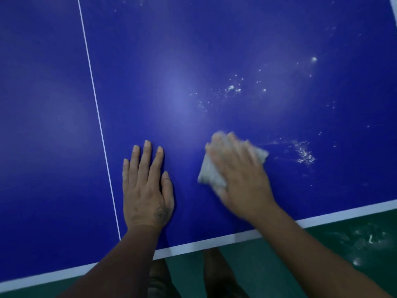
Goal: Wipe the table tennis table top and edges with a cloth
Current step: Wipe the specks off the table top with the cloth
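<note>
The blue table tennis table (171, 72) fills the view, with a white centre line (94, 100) running away from me and a white end line (214, 240) along the near edge. My right hand (240, 175) lies flat on a crumpled whitish cloth (209, 173) and presses it onto the surface; the hand is motion-blurred. My left hand (146, 188) rests palm down on the table with straight fingers, just left of the cloth. White dust and crumbs (305, 152) lie to the right of the cloth, and more crumbs (233, 89) sit farther out.
Below the table's near edge is a green floor (300, 250) with some white specks (370, 238) on it at the right. My legs (214, 276) show under the edge. At the top right the table's side line (394, 5) is just visible.
</note>
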